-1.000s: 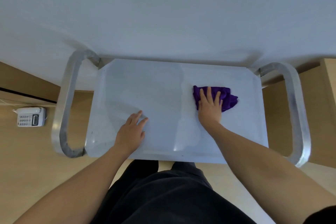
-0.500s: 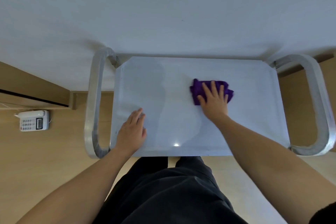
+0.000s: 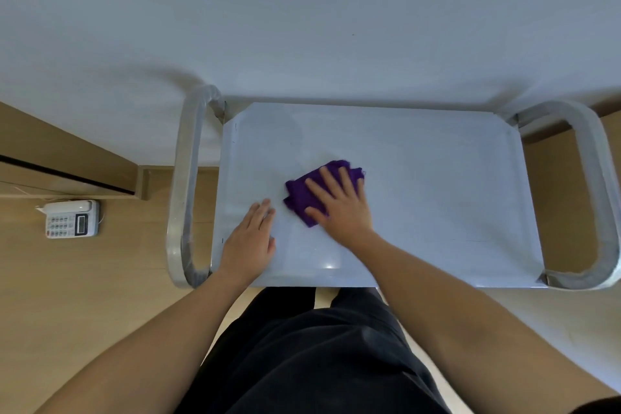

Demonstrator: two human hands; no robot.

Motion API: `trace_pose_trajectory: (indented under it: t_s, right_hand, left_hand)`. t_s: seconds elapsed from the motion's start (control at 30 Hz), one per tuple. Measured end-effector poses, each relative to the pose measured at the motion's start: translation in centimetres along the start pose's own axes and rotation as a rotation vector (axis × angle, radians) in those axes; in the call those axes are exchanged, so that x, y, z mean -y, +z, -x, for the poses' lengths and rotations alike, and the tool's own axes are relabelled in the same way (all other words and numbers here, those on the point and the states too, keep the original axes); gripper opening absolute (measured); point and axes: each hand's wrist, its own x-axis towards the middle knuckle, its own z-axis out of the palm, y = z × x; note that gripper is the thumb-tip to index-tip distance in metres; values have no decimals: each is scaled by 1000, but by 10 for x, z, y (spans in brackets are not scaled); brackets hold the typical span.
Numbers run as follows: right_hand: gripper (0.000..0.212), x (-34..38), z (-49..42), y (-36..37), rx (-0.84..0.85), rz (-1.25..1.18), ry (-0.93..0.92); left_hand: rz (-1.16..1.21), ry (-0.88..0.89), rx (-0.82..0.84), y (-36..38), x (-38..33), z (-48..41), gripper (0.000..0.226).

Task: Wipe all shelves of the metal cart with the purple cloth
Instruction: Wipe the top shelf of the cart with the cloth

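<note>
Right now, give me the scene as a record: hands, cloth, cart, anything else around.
metal cart: seen from above, only top shelf visible
purple cloth: bunched on top shelf, left of centre
left hand: flat on top shelf, near left end
right hand: spread flat, pressing purple cloth
telephone: on floor, left of cart

I find the shelf top bare right of the cloth, passable up to the rim; to the left, the left hand lies flat just beside the cloth, blocking that side; a left handle and a right handle bound both ends; the wall closes the far edge.
</note>
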Motion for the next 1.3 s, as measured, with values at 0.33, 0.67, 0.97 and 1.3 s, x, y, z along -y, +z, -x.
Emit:
trace_pose_trajectory:
  t_s: [0.33,0.67,0.97,1.3]
  right_hand:
    - [54,16,-14,-9,-60,-93,145]
    - [60,-14,-47,-14,-128,-81,182]
    - [50,85,-61,4,-89,-4,-75]
    - [53,-18,-125,-40,-174,-224,452]
  left_hand:
    - [-9,1,-3,6,-2,-3,57]
    - [17,20,-14,5,2,-7,58]
    - [63,2,-75,11,2,-9,56]
    - [79,36,-55,11,4,-8,56]
